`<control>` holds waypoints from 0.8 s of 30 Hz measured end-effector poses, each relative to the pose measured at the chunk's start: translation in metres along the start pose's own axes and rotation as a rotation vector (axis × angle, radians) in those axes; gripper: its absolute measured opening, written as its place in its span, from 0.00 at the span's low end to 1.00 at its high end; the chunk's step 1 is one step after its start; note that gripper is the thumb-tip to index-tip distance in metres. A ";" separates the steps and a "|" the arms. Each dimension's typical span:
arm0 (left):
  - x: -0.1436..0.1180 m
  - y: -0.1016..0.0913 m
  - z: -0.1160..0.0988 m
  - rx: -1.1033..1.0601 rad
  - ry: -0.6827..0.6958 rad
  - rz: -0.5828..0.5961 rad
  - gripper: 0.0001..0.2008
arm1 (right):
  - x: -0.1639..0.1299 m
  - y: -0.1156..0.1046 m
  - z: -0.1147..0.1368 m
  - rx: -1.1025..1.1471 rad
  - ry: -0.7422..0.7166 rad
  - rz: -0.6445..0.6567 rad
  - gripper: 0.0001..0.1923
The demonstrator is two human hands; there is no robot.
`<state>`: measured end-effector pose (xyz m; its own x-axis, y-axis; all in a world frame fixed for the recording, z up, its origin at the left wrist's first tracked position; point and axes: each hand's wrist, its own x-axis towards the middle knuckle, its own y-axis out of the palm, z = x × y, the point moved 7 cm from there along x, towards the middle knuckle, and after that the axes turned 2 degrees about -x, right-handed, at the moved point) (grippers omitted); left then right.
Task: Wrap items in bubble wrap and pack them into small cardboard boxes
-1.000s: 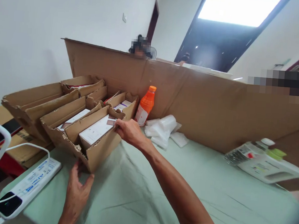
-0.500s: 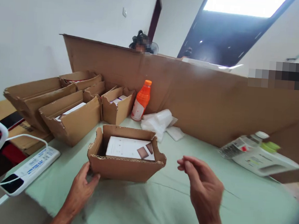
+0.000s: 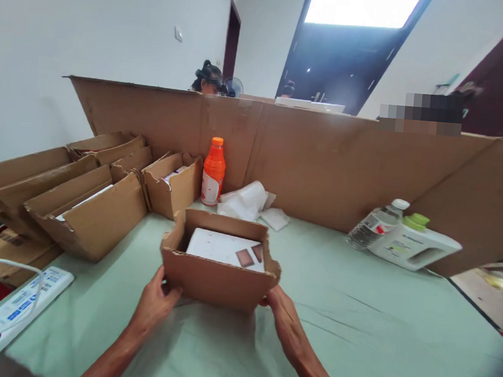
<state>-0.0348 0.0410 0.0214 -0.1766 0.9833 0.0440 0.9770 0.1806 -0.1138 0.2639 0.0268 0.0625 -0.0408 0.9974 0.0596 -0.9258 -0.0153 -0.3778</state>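
Observation:
In front of me is an open cardboard box [image 3: 218,284] with rough-cut edges. Inside it lies a white carton or stack of cards [image 3: 218,247] with brown squares printed on it. My left hand [image 3: 158,297] grips the box's lower left side, thumb at the front. At the right end, my right hand [image 3: 277,307] is closed against the box's side, its fingers partly hidden behind the cardboard. The box looks slightly tilted; whether it is lifted off the green cloth [image 3: 327,334] I cannot tell.
Several cardboard boxes [image 3: 88,216] stand at the left. An orange bottle [image 3: 214,174] and crumpled white plastic wrap [image 3: 248,203] sit near the cardboard screen [image 3: 315,158]. A clear bottle [image 3: 374,224] and a white jug [image 3: 416,245] are at the right. A white power strip [image 3: 28,304] lies at left.
My right hand has moved left onto the box's right side. The box has turned a little, and my left hand stays on it. The camera view has shifted.

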 end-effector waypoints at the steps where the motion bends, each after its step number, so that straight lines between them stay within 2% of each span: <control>1: 0.005 0.018 -0.004 -0.014 0.023 0.051 0.22 | -0.006 -0.015 -0.009 -0.019 0.033 -0.051 0.29; 4: 0.017 0.063 -0.012 -0.044 0.072 0.161 0.23 | -0.023 -0.053 -0.034 -0.076 0.121 -0.193 0.30; 7: 0.024 0.089 -0.016 -0.067 0.106 0.231 0.26 | -0.031 -0.068 -0.049 -0.071 0.170 -0.264 0.32; 10: 0.028 0.093 -0.013 -0.079 0.118 0.233 0.27 | -0.026 -0.069 -0.051 -0.047 0.160 -0.291 0.31; 14: 0.031 0.081 -0.003 -0.058 0.115 0.167 0.26 | -0.002 -0.075 -0.039 -0.070 0.083 -0.258 0.28; 17: 0.031 0.074 0.007 0.019 0.120 0.098 0.24 | 0.035 -0.091 -0.025 -0.094 0.059 -0.223 0.24; 19: 0.031 0.073 0.014 0.059 0.136 0.064 0.24 | 0.072 -0.105 -0.012 -0.141 0.016 -0.236 0.22; 22: 0.032 0.073 0.027 0.070 0.146 0.025 0.25 | 0.147 -0.117 0.008 -0.281 -0.098 -0.288 0.18; 24: 0.033 0.073 0.035 0.063 0.161 0.019 0.25 | 0.203 -0.117 0.014 -0.332 -0.124 -0.324 0.17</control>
<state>0.0268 0.0876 -0.0202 -0.1318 0.9710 0.1995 0.9695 0.1682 -0.1783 0.3583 0.2301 0.1319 0.1666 0.9310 0.3248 -0.7290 0.3381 -0.5952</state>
